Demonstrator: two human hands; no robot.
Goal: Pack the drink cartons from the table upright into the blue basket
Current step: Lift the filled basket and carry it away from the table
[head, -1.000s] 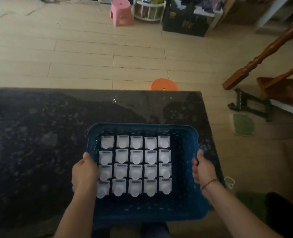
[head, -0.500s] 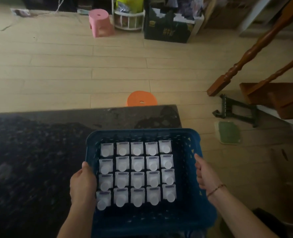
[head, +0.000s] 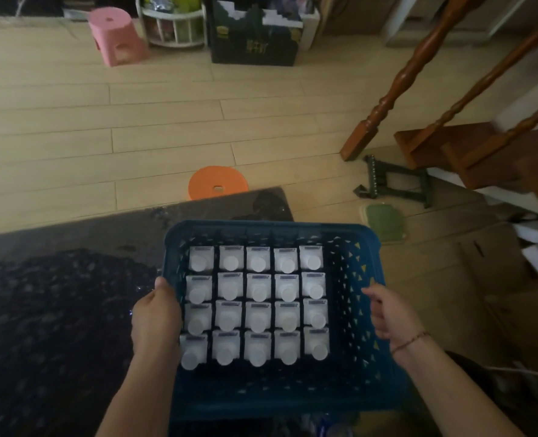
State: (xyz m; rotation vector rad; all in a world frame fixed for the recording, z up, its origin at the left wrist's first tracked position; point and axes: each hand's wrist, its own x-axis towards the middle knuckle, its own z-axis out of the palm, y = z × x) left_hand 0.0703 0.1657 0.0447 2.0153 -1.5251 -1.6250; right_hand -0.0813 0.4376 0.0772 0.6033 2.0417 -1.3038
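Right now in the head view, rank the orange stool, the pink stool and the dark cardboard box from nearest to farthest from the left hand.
From the left hand, gripping the blue basket's left rim:
1. Orange stool, just beyond the table's far edge, ahead and slightly right.
2. Pink stool and dark cardboard box, both far across the floor, the stool to the left, the box to the right; too close to call.

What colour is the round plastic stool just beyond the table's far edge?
Orange; the round plastic stool shows best in the head view.

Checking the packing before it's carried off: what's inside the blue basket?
The blue basket holds twenty white drink cartons upright, four rows of five, with a bare strip on its right. The left hand covers part of the left rim.
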